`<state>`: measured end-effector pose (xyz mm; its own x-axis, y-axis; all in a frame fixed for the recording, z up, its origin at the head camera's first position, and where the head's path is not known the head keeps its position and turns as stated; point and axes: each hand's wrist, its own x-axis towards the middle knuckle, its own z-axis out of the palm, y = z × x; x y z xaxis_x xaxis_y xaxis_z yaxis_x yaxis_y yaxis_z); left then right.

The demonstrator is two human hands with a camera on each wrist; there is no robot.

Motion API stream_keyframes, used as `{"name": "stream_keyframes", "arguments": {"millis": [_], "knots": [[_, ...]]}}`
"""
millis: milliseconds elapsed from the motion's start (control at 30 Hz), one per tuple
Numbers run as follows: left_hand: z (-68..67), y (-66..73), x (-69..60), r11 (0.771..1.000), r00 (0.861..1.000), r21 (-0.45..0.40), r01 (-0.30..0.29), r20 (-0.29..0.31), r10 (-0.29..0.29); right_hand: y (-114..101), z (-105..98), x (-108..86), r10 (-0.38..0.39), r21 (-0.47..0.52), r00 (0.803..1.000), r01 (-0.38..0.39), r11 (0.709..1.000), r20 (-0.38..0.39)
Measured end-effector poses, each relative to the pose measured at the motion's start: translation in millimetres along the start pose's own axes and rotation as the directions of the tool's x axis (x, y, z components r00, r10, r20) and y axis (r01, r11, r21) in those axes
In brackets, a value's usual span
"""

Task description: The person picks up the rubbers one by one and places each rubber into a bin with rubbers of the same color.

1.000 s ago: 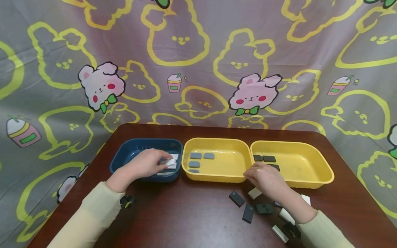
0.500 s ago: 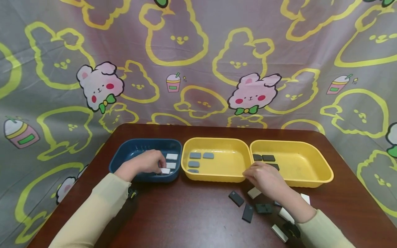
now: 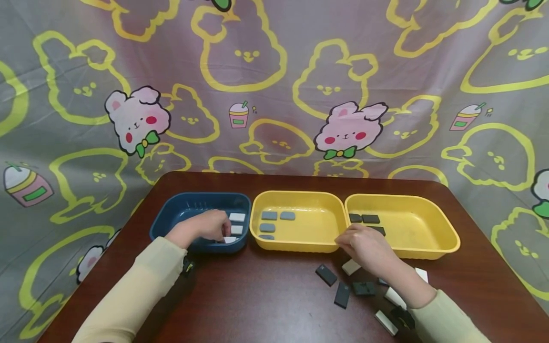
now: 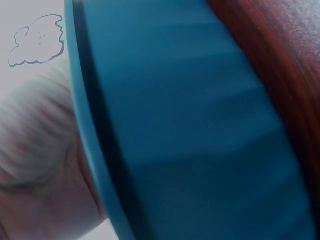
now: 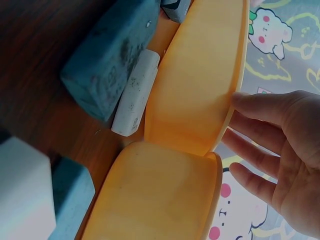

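In the head view my left hand [image 3: 210, 225] reaches down into the blue bin [image 3: 176, 208]. Its curled fingers pinch the end of a flat white block [image 3: 230, 239] low at the bin's front right; the fingertips are partly hidden. Two more white blocks [image 3: 237, 217] lie behind it. The left wrist view shows mostly the blue bin's outer wall [image 4: 180, 110]. My right hand [image 3: 366, 245] pinches the rim of the middle yellow bin [image 3: 300, 244] at its front right corner, thumb outside and fingers over the rim [image 5: 239, 75].
Several grey blocks [image 3: 269, 216] lie in the middle bin. Dark blocks [image 3: 371, 219] sit in the right yellow bin [image 3: 422, 252]. Loose dark blocks [image 3: 341, 295] and white blocks [image 3: 386, 323] are scattered on the brown table [image 3: 240, 300] below my right forearm. A patterned cloth [image 3: 274, 95] hangs behind.
My left hand has moved the white block forward of the other two and lowered it toward the front of the blue bin. The right hand stays on the yellow rim.
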<state>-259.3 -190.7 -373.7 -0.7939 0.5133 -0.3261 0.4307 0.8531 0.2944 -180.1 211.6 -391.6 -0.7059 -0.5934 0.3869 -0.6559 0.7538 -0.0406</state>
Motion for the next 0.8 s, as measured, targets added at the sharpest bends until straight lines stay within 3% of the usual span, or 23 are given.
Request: {"name": "stream_keyframes", "arguments": {"millis": [333, 533, 800], "knots": [[8.7, 0.2, 4.3, 0.996, 0.997, 0.043, 0.073, 0.004, -0.073, -1.3, -0.8, 0.0, 0.012, -0.003, 1.000, -0.012, 1.000, 0.009], [10.6, 1.3, 2.5, 0.997, 0.999, 0.070, 0.044, -0.029, -0.042, -1.7, -1.1, 0.0, 0.018, -0.001, 1.000, -0.018, 1.000, 0.016], [4.5, 0.4, -4.0, 0.999, 0.998, 0.024, 0.032, -0.050, -0.030, -1.2, -0.2, -0.4, 0.020, 0.001, 1.000, -0.020, 1.000, 0.015]]}}
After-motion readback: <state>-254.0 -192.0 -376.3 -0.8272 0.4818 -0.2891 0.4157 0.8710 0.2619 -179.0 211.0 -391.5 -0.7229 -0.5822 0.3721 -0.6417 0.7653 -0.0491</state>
